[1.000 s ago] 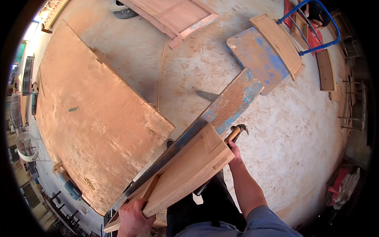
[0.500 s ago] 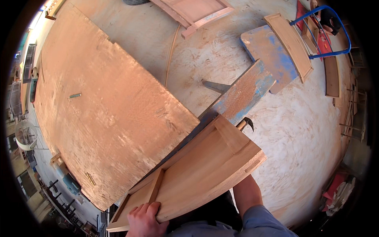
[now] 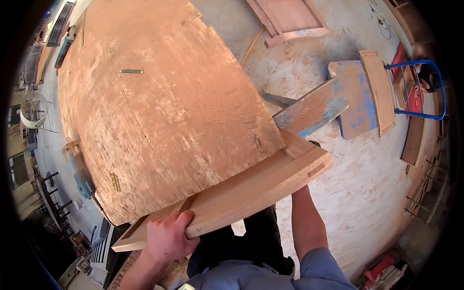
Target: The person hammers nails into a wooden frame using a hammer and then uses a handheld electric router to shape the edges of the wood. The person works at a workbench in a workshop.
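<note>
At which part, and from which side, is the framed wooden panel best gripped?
Probably the framed wooden panel is best gripped by its near long rail, from the person's side: this edge faces the body and lies uncovered, while the large wooden board hides most of the far edge. The left hand grips there, beside the crossbar.

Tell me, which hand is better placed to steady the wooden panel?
Probably the left hand: its fingers curl over the near edge of the panel. The panel hides the right hand, leaving its forearm visible, so its grip can't be judged.
</note>
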The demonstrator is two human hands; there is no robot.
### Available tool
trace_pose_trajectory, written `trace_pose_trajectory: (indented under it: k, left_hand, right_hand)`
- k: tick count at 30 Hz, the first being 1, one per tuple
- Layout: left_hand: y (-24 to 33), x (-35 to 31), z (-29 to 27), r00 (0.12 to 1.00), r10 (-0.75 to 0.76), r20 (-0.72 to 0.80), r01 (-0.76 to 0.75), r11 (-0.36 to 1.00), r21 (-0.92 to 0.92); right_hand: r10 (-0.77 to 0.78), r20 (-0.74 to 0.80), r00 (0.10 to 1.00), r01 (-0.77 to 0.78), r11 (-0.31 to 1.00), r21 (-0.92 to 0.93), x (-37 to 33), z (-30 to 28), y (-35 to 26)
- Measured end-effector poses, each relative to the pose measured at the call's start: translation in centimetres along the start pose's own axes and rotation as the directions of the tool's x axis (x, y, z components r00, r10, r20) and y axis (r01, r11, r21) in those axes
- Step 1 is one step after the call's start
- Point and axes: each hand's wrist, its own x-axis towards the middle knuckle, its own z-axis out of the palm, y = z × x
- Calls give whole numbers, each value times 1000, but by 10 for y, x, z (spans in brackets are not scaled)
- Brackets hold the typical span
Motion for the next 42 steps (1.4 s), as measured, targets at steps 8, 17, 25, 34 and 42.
trace_pose_trajectory:
  k: [8,17,25,34,42]
  left_hand:
    - [-28,-13,-8,998,-64,-6,64,998,23]
    - [-21,-17,-7,987,-161,25,158,982,98]
    - [-15,-22,-9,986,-169,-7,169,981,96]
    - [19,-43,14,860,-85,-502,122,992,41]
    - [121,-33,33,669,14,-743,-388,859,-334]
  right_hand:
    - [-101,-132,986,68,971,-231,-82,43,-112]
    - [-346,257,902,431,697,-574,-210,200,-164]
    - [-57,560,826,521,453,-723,-265,279,-143]
    - [118,568,814,525,268,-808,-276,326,-68]
    - [165,640,751,619,164,-768,-273,320,-12]
